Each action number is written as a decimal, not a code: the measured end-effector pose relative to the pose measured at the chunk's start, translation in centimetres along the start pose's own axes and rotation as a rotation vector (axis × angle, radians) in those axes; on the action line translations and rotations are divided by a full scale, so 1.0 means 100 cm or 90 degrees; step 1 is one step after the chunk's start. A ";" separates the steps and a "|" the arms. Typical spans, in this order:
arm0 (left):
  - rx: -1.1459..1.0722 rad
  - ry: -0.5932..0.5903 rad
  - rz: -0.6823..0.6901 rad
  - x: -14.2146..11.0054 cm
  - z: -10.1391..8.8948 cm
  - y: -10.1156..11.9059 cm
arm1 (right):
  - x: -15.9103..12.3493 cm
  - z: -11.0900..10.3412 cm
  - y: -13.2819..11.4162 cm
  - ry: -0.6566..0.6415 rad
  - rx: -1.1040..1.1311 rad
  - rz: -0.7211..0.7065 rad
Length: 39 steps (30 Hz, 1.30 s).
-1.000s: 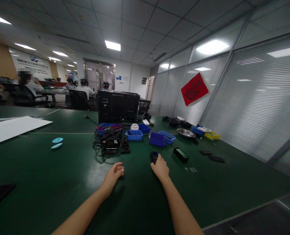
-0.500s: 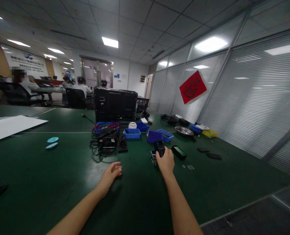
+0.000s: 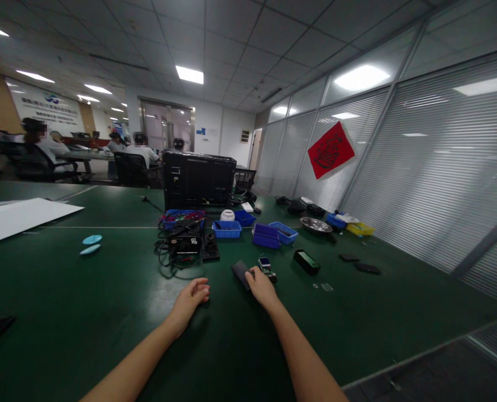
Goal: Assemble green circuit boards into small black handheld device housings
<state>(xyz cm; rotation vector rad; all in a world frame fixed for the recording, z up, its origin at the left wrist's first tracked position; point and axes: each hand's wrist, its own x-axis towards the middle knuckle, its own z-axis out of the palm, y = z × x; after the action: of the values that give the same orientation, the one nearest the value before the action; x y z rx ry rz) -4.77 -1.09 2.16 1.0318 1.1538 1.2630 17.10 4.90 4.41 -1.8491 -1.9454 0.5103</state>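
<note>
My right hand (image 3: 260, 287) rests on the green table (image 3: 85, 301) with its fingers closed on a flat dark cover piece (image 3: 240, 273), which lies low against the tabletop. Just right of it sits a small device with a light screen and exposed parts (image 3: 266, 265). My left hand (image 3: 190, 301) lies on the table a short way to the left, fingers loosely curled, holding nothing.
A black oblong device (image 3: 307, 261) lies right of my hand. Behind are blue bins (image 3: 267, 235), a cable tangle with a black unit (image 3: 184, 248), a large black case (image 3: 198, 181), a metal bowl (image 3: 315, 225), a white sheet (image 3: 18, 218). People sit at far desks.
My right hand lifted the dark cover off the small device, then carried it left and down to the table. The opened device now sits uncovered. My left hand stayed put.
</note>
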 end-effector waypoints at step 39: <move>0.520 -0.036 0.267 0.021 0.066 -0.028 | 0.004 -0.038 0.024 0.226 -0.085 0.043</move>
<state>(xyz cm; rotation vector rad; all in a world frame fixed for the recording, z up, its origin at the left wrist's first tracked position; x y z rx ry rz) 2.07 1.16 0.28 1.9790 1.5007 1.0584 21.10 5.39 6.45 -1.9361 -1.7180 0.0614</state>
